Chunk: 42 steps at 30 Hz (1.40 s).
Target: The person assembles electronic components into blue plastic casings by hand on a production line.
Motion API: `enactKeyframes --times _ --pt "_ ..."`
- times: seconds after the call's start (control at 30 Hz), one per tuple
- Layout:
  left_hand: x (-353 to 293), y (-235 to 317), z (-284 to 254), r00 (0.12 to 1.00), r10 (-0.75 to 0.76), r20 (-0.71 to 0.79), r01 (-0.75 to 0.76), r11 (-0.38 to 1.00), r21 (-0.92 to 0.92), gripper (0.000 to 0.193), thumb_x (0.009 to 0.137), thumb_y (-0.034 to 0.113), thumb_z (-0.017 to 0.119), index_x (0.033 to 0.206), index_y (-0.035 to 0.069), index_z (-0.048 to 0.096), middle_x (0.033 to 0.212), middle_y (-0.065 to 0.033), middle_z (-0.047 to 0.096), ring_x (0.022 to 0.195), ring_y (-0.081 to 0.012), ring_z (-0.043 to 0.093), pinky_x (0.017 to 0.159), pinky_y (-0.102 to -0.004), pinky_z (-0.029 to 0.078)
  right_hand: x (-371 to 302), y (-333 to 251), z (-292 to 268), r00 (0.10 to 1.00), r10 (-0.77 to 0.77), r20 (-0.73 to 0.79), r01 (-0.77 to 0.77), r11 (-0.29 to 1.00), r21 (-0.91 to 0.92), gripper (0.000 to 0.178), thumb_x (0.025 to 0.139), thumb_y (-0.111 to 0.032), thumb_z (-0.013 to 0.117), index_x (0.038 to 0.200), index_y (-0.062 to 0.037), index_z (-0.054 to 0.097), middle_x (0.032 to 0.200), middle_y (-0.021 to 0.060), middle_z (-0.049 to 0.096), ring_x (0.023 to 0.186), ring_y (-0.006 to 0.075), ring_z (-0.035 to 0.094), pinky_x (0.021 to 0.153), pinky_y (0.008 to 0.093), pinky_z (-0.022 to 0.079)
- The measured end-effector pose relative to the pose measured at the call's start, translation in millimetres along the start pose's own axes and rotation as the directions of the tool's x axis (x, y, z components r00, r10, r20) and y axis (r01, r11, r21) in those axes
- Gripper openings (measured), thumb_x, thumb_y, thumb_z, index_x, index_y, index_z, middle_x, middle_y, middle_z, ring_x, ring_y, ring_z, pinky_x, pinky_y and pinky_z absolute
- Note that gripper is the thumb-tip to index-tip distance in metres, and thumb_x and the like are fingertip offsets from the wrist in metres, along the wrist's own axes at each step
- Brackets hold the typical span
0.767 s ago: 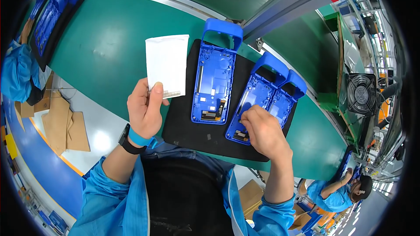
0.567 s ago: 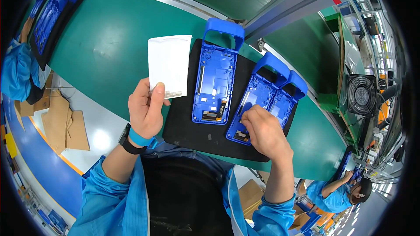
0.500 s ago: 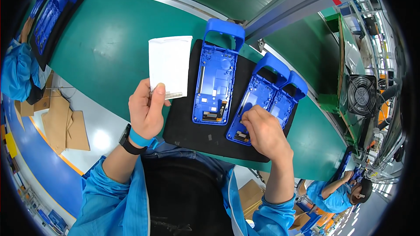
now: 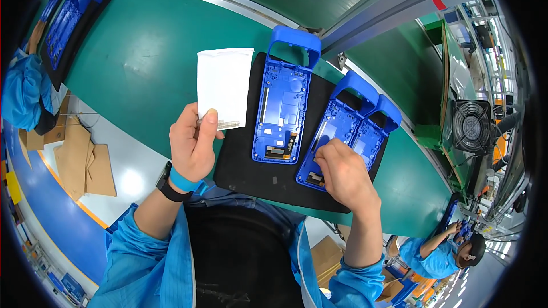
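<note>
The white sheet (image 4: 224, 87), a thin rectangular liner with a strip of small parts along its lower edge, is held above the green tabletop (image 4: 142, 63) just left of the black mat (image 4: 245, 165). The left hand (image 4: 193, 144) pinches its lower edge, thumb on top and fingers closed beneath. Against the pictures of the preceding second, the sheet has drifted slightly to the right and now nearly meets the mat's left edge; the grip itself looks unchanged. The right hand (image 4: 342, 174) rests on the lower end of the middle blue housing (image 4: 334, 134), fingers curled down and pressed onto the area beside its dark opening; whether they hold a small part cannot be told, since the fingertips are hidden. That hand has kept its place throughout, with only slight shifts. In the inspector's judgement, a small piece is being seated in the middle housing while the sheet is kept ready alongside. The left blue housing (image 4: 284, 100) lies open-faced on the mat, untouched, and a third blue housing (image 4: 374, 131) lies touching the middle one on its right side. Further out, another mat with blue housings (image 4: 68, 17) lies at the far left of the tabletop, cardboard pieces (image 4: 80, 159) lie on the floor at the person's left, a fan unit (image 4: 471, 128) stands at the right, and a co-worker (image 4: 439, 248) in blue works at lower right.
</note>
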State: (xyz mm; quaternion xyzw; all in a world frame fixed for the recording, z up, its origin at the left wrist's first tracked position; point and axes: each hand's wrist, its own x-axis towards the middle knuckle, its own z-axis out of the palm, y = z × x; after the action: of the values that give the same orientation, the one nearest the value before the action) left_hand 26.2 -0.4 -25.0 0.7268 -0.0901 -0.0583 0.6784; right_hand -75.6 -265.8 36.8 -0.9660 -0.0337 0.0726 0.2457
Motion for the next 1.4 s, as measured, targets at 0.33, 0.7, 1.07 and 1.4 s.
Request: enactKeyframes --times 0.33,0.7,1.07,1.4 --pt "0.8 -2.8 1.0 0.999 0.038 -0.021 -0.038 0.999 -0.005 0.027 0.105 0.020 0.054 0.108 -0.006 0.060 0.083 -0.0063 0.068 0.067 -0.0069 0.059 0.061 -0.0219 0.048 -10.2 0.8 5.5 0.998 0.034 -0.058 -0.037 0.998 -0.053 0.006 0.083 0.001 0.068 0.086 0.0008 0.063 0.085 0.0148 0.061 0.076 0.0341 0.063 0.066 0.0404 0.052" --pt "0.6 -0.9 0.5 1.000 0.023 -0.010 -0.023 0.999 -0.038 0.026 0.105 0.019 0.053 0.109 -0.006 0.060 0.085 -0.0062 0.067 0.069 -0.0067 0.058 0.062 -0.0222 0.048 -27.2 6.1 4.2 0.996 -0.008 -0.090 0.015 0.997 0.077 0.006 0.083 0.003 0.066 0.088 0.0014 0.062 0.089 0.0145 0.060 0.085 0.0337 0.057 0.076 0.0405 0.048" --pt "-13.6 16.6 -1.0 0.976 -0.137 0.171 0.165 0.972 -0.165 0.031 0.106 0.025 0.053 0.114 -0.004 0.057 0.096 -0.0076 0.068 0.077 -0.0089 0.059 0.068 -0.0238 0.050 -26.4 7.9 3.2 0.997 -0.025 -0.076 0.032 0.996 0.085 0.006 0.083 0.003 0.066 0.087 0.0009 0.062 0.087 0.0137 0.059 0.082 0.0325 0.055 0.074 0.0399 0.047" --pt "-30.7 37.9 3.0 0.922 -0.205 0.329 0.295 0.922 -0.252 0.031 0.105 0.023 0.054 0.117 -0.005 0.057 0.098 -0.0098 0.069 0.077 -0.0096 0.062 0.069 -0.0247 0.052 -26.3 4.5 5.4 0.998 -0.012 -0.068 0.013 1.000 0.023 0.006 0.082 0.003 0.066 0.086 0.0012 0.064 0.087 0.0138 0.058 0.082 0.0324 0.055 0.075 0.0398 0.047"
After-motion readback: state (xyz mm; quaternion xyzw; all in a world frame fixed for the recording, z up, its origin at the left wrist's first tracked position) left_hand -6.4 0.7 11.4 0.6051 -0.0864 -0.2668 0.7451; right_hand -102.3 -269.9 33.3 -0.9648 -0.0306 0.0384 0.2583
